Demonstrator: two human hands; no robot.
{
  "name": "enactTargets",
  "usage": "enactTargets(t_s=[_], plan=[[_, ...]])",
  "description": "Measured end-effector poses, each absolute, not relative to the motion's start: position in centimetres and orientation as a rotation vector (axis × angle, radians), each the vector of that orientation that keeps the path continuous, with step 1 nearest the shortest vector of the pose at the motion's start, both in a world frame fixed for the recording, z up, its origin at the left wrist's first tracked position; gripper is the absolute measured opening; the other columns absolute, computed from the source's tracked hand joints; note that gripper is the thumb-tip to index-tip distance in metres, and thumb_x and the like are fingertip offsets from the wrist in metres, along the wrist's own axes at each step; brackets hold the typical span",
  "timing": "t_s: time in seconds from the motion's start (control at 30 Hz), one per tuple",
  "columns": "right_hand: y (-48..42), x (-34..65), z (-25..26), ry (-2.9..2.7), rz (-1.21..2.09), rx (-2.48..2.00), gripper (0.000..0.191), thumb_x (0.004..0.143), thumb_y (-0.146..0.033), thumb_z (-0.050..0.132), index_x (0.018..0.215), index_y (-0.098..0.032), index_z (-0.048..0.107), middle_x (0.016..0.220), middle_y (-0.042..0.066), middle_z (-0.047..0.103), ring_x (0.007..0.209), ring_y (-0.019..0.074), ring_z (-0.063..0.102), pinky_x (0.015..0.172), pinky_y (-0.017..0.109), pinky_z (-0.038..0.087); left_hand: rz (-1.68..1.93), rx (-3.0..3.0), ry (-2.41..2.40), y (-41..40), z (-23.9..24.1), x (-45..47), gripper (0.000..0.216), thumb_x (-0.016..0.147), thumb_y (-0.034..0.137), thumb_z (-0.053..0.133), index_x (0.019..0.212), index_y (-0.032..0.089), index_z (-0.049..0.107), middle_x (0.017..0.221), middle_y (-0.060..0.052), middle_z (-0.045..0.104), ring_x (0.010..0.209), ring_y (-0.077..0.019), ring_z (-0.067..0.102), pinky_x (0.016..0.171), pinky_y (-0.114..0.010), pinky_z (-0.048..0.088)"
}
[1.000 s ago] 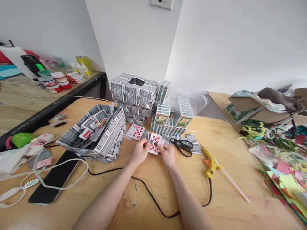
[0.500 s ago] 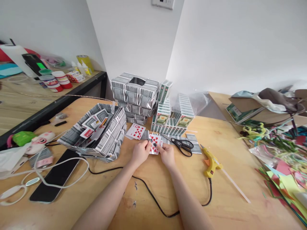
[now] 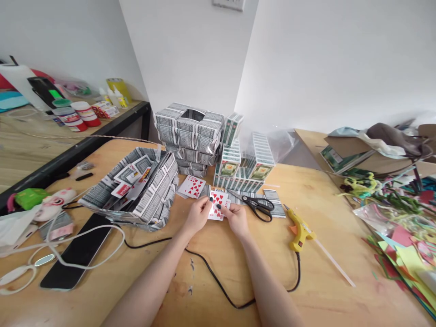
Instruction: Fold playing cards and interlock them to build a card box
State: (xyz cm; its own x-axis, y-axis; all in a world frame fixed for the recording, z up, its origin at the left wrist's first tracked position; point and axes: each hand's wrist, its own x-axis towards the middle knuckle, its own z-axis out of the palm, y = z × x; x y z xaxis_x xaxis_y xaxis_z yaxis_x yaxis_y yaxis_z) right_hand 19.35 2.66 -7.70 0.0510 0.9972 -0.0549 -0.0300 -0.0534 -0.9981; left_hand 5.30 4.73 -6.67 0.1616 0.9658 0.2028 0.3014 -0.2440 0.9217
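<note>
Between my two hands, face up, are playing cards [image 3: 217, 210], with a ten of hearts on top. My left hand [image 3: 198, 215] pinches their left edge, and my right hand [image 3: 236, 219] pinches the right side with its thumb on the face. Another card's edge shows beneath, by the right thumb. Just beyond, loose playing cards [image 3: 191, 186] lie face up on the wooden table [image 3: 327, 209]. Black-handled scissors [image 3: 260, 206] rest right of my right hand, partly over flat grey-patterned cards [image 3: 274, 203].
A basket of folded cards [image 3: 160, 200] holding loose cards stands left, before a stacked folded-card box [image 3: 194, 131]. Card packs [image 3: 262, 159] are piled at the back. A yellow glue gun [image 3: 300, 231] lies right, its black cable [image 3: 218, 277] crossing under my forearms. A phone [image 3: 76, 254] lies left.
Both hands stay at nearly the same spot with the cards. The left fingers have shifted slightly along the card's edge. The whole view has moved a little.
</note>
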Motion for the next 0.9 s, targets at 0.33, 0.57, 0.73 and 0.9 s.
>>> enactTargets(t_s=[0.33,0.57,0.73,0.9], plan=[[2.8,19.3,-7.8,-1.046,1.319,-1.186,0.032,0.059,-0.041,0.069,0.047,-0.015,0.056,0.048,-0.001,0.054,0.047,0.0093,0.041,0.046,0.022,0.033,1.066,1.66,1.314,5.1,-7.5,5.3,0.032,0.079,0.034,0.039,0.053,0.017,0.035,0.05,0.005,0.035,0.051,-0.0084,0.033,0.049,-0.022,0.025],[3.2,19.3,-8.1,-0.947,1.277,-1.175,0.029,0.058,-0.043,0.07,0.058,-0.014,0.065,0.053,0.001,0.061,0.05,0.0122,0.048,0.05,0.024,0.038,0.991,1.37,1.078,5.8,-7.7,5.0,0.038,0.079,0.041,0.035,0.051,0.016,0.042,0.048,0.002,0.044,0.047,-0.01,0.04,0.048,-0.023,0.032],[3.5,19.7,-8.5,-0.951,1.23,-1.199,0.036,0.059,-0.047,0.068,0.071,-0.013,0.069,0.061,0.004,0.065,0.054,0.015,0.053,0.052,0.026,0.04,0.901,1.423,0.972,5.8,-7.2,4.5,0.027,0.074,0.036,0.044,0.055,0.017,0.042,0.05,0.003,0.042,0.05,-0.0095,0.039,0.049,-0.022,0.03],[3.6,19.9,-8.7,-0.981,1.2,-1.216,0.034,0.063,-0.046,0.066,0.07,-0.013,0.069,0.062,0.003,0.065,0.054,0.0141,0.052,0.053,0.026,0.04,0.882,1.545,0.977,5.8,-6.9,4.6,0.027,0.074,0.033,0.046,0.055,0.017,0.036,0.051,0.006,0.032,0.05,-0.0078,0.03,0.048,-0.021,0.025]])
